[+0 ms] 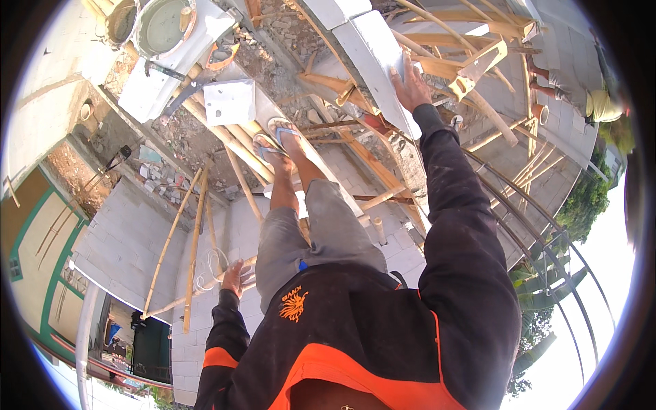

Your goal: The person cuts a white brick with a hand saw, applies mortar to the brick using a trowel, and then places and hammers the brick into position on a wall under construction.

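My right hand (411,86) lies open with its palm against a pale wall block (376,55), fingers stretched over the upper edge. That block sits in a row along the top of a wall. Down at my left side, my left hand (235,278) is open and seems to hold nothing. It hangs beside a horizontal bamboo pole (249,262) and a loop of white cord (213,266); whether it touches the pole I cannot tell. Under my sandalled feet (277,147) is a narrow plank of scaffolding. A cut white block (230,102) rests just ahead of them.
A mortar tub (164,31), a bucket (121,20) and a hammer (164,70) are at the upper left. A handsaw (480,67) lies across timber at the right. Rubble (273,44) covers the ground far below. Another person (601,102) stands at far right.
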### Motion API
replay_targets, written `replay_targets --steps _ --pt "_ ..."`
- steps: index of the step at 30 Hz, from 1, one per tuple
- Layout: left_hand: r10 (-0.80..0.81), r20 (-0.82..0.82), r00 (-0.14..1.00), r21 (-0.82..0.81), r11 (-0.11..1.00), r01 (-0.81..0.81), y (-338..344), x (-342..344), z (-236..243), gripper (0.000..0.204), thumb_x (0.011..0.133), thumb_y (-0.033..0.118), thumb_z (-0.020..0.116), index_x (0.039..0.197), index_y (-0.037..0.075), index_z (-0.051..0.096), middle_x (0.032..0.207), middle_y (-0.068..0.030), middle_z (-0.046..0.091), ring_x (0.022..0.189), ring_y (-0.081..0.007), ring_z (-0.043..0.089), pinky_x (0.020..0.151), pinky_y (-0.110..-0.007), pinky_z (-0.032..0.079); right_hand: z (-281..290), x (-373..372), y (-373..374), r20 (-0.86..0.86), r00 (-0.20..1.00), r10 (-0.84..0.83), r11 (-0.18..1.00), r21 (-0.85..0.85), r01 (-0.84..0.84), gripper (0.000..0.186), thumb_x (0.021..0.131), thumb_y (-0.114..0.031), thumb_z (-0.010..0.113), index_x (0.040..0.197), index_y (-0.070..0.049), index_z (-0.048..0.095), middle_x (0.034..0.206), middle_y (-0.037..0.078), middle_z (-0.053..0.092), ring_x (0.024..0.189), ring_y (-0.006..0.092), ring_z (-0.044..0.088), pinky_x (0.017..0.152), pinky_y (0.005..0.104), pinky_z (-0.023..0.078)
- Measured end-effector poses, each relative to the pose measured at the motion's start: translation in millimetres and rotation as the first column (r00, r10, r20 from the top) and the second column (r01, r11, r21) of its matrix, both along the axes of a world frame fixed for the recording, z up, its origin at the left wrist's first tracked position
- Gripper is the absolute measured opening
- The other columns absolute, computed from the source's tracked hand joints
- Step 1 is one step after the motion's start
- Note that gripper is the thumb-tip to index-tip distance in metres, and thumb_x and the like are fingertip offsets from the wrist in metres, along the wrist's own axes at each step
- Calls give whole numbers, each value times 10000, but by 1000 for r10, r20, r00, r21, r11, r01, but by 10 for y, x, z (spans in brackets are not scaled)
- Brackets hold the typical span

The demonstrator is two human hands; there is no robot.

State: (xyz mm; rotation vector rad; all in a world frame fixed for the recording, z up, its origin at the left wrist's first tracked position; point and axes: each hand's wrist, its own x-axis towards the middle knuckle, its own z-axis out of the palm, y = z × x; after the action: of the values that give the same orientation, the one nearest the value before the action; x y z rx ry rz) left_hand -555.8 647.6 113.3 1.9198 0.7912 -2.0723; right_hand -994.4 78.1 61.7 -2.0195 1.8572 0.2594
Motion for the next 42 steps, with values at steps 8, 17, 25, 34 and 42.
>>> replay_targets --steps 8,17,25,34,42 --pt "35 -4 999 -5 999 -35 28 103 -73 784 905 460 628 1487 131 218 1436 -245 397 1268 -461 455 929 -635 466 1 -4 -40 50 998 -28 999 34 26 696 965 -529 410 1529 -184 193 1372 274 471 1247 440 493 1022 519 402" --pt "16 30 999 9 1000 -16 -16 112 -100 668 924 456 595 1423 128 296 1347 -216 497 1234 -435 500 926 -650 444 -20 -88 -20 101 994 39 999 -41 -35 687 959 -537 441 1507 -165 260 1375 241 495 1253 394 506 1024 475 419" --pt "-5 16 1000 25 1000 5 -114 97 -68 738 926 468 590 1474 133 228 1410 -239 434 1257 -438 478 958 -649 422 -100 -123 -49 123 988 94 993 -76 -85 687 957 -549 449 1486 -135 309 1376 231 498 1252 384 509 1025 471 422" --pt "-37 15 999 17 999 37 -92 81 -93 729 950 489 535 1477 103 213 1378 -213 485 1244 -401 500 994 -644 386 -83 -92 -80 135 983 128 988 -107 -114 696 939 -545 510 1485 -160 315 1371 218 502 1239 368 525 1018 458 434" --pt "-27 -26 999 33 999 28 -117 3 -82 671 960 494 508 1483 181 227 1437 -209 405 1259 -400 476 975 -627 413 -80 78 52 37 988 149 975 -169 -141 685 945 -505 509 1505 -187 276 1447 234 358 1313 422 406 1044 505 387"
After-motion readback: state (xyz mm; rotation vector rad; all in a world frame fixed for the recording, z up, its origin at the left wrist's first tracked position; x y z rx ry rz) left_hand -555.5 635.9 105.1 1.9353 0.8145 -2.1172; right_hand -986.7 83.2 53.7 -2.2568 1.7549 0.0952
